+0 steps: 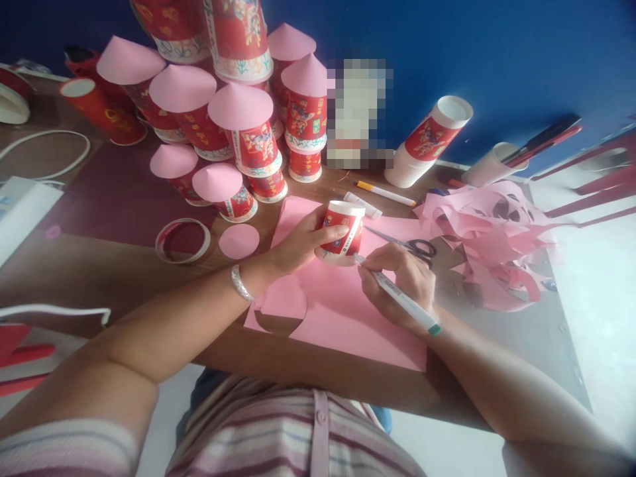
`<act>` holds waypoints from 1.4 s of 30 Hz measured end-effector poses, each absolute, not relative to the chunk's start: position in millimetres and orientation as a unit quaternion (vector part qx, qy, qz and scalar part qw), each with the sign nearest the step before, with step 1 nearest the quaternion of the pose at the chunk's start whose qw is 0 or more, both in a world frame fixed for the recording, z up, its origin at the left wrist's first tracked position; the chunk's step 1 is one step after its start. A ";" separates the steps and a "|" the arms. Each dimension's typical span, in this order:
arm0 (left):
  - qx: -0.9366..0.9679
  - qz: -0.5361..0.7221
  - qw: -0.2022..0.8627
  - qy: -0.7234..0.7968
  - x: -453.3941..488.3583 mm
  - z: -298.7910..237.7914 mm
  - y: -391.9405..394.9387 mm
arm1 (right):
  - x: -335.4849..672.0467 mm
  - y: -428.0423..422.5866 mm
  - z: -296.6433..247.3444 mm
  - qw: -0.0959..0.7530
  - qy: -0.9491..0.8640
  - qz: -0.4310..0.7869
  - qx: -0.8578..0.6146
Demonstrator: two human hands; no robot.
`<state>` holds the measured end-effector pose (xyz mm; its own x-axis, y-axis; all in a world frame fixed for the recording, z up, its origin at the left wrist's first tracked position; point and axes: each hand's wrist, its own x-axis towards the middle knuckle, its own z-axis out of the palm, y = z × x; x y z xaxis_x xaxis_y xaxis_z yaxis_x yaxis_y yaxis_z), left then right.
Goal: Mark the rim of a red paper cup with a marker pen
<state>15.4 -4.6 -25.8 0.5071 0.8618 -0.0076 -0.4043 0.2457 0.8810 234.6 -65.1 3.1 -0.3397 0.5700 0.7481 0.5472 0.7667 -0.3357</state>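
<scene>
My left hand grips a red paper cup with a white band, thumb across its printed side. In my right hand is a white marker pen with a green end, its tip at the cup's lower band. Under both hands lie pink paper sheets with a rounded cut-out at the left. Scissors rest on the paper just beyond my right hand. A capless yellow-and-white marker and a white glue-stick-like tube lie behind the cup.
Stacked red cups with pink cone tops crowd the back left. Pink paper scraps heap at the right, near a pen cup. A cup stack stands at the back wall. A tape roll and a pink disc lie left.
</scene>
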 end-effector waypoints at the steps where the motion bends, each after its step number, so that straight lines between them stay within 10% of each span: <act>1: 0.442 0.424 0.747 0.258 15.2 -26.8 -4.8 | 234.2 -64.7 2.7 0.467 -0.816 0.014 -0.341; 42: 0.449 0.430 0.736 0.268 15.2 -26.3 -5.0 | 235.0 -66.2 7.1 0.441 -0.834 0.031 -0.329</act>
<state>15.2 -5.0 -26.3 0.4874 0.8731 -0.0089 -0.3922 0.2280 0.8912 235.0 -66.2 7.1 -0.3944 0.5757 0.7163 0.5208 0.7822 -0.3419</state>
